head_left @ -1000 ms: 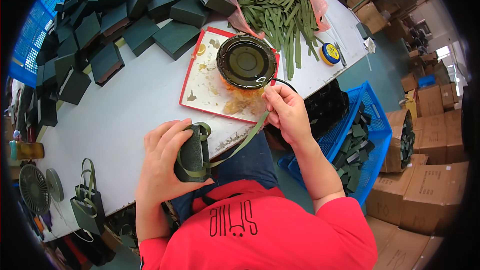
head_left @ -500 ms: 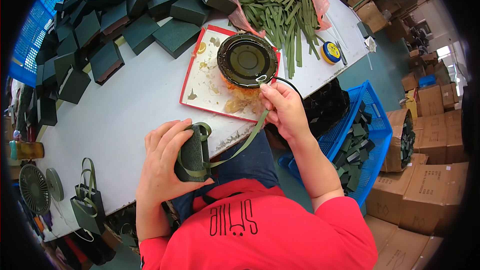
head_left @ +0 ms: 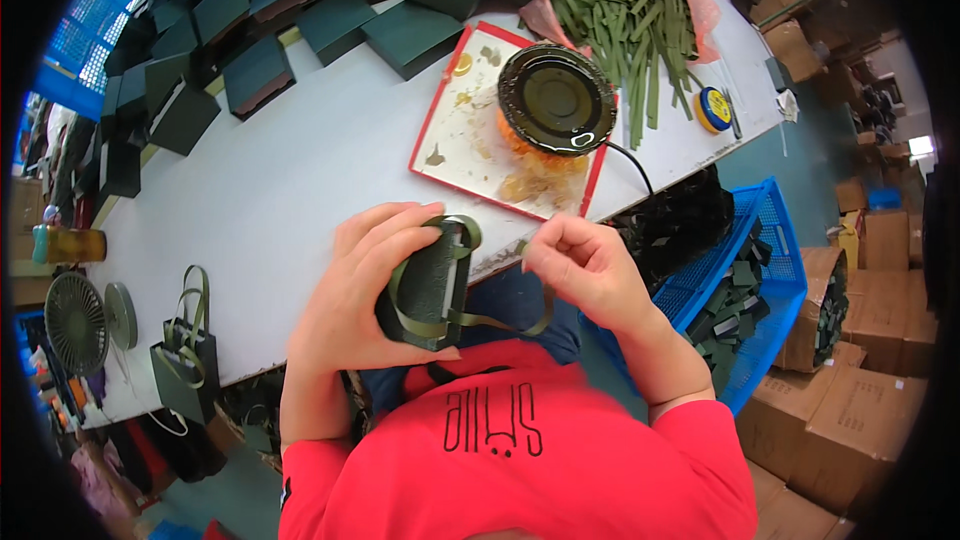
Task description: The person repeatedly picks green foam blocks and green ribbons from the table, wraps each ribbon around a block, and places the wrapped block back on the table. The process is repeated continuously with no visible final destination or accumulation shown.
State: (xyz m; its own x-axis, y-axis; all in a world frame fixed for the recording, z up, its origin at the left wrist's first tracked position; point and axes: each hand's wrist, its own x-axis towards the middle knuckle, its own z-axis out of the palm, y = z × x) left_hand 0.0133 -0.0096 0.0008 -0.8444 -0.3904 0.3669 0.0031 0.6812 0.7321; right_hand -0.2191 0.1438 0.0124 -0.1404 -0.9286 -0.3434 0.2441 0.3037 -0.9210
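Observation:
My left hand (head_left: 370, 290) grips a small dark green box (head_left: 432, 280), thumb below and fingers over its top. A green ribbon (head_left: 515, 328) loops around the box, lying across its lower face and curling past its upper end. The ribbon's free end is pinched in my right hand (head_left: 590, 275), just right of the box, with slack hanging between. Beyond both hands, a round pot (head_left: 557, 100) of dark, shiny liquid stands on a red-edged white board (head_left: 455, 145) stained with yellowish drips.
Several dark green boxes (head_left: 415, 38) crowd the table's far left. A pink plastic bag (head_left: 540, 15) spills green ribbons (head_left: 640, 30), near a yellow-and-blue round tin (head_left: 713, 110). A finished-looking bag with handles (head_left: 187, 370) and a fan (head_left: 78, 310) stand left. A blue crate (head_left: 770, 290) is right.
My right hand has drawn the ribbon end back from the pot's rim toward the box. The box stays in my left hand, and the whole view has shifted.

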